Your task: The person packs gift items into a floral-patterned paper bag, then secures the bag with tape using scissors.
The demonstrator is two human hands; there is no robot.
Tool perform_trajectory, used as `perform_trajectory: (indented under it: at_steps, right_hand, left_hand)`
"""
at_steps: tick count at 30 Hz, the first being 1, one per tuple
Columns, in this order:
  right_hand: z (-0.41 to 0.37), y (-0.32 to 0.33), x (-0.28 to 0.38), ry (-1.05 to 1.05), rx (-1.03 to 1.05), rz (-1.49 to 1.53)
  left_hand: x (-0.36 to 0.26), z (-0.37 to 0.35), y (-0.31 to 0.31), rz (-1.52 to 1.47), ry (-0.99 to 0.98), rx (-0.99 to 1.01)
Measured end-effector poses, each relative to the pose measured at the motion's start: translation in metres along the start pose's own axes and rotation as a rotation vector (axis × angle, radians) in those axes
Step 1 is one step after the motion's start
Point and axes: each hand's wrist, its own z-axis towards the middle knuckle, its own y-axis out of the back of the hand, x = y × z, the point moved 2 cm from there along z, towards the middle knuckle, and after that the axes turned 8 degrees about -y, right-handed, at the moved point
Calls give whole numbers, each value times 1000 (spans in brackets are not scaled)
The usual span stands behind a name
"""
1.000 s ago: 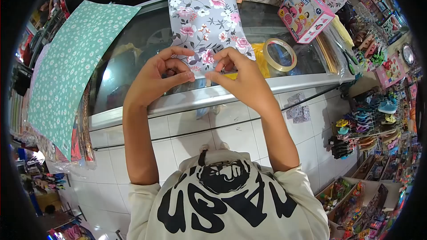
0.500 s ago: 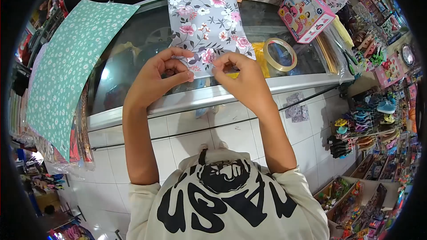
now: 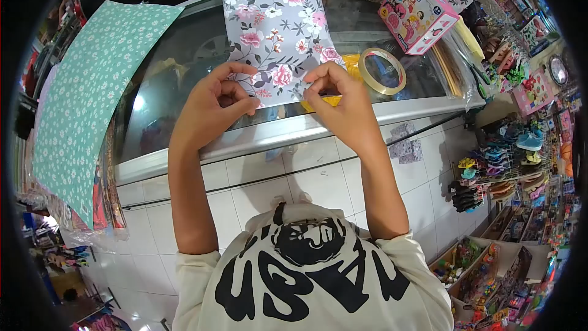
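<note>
Grey wrapping paper (image 3: 278,30) with pink and white flowers stretches over the glass counter, its near edge close to the counter's metal rim. At the paper's lower left corner my left hand (image 3: 214,105) is closed, thumb and curled fingers on the edge. My right hand (image 3: 344,105) pinches the lower right side between thumb and fingertips. Just right of that hand lies a roll of clear tape (image 3: 383,90), over something yellow (image 3: 351,64). Whether anything is wrapped inside the paper cannot be seen.
Green daisy-patterned paper (image 3: 92,79) hangs over the counter's left end. A pink toy box (image 3: 422,15) stands at the back right, near scissors (image 3: 479,79) and plastic-wrapped goods. The counter's metal edge (image 3: 282,132) runs in front of me. Shelves of small goods (image 3: 499,171) line the right.
The view has shifted slightly, so the paper appears a little further left. My right hand has moved slightly outward along the paper's right side, its fingertips pinching closer together. My left hand stays at the left corner.
</note>
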Motion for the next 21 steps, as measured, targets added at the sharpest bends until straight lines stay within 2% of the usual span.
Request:
perform_trajectory:
  at_steps: [6,11,14,21]
  right_hand:
    - [1,5,3,-69,-5,4]
    - [1,9,5,-40,-69,-45]
    - [1,9,4,-41,-59,-79]
    - [2,7,3,-1,-32,-136]
  left_hand:
    - [-5,4,-1,102,-16,25]
    - [-8,8,-11,182,-41,28]
    - [-11,9,-12,220,10,27]
    - [-8,9,-15,169,26,-64]
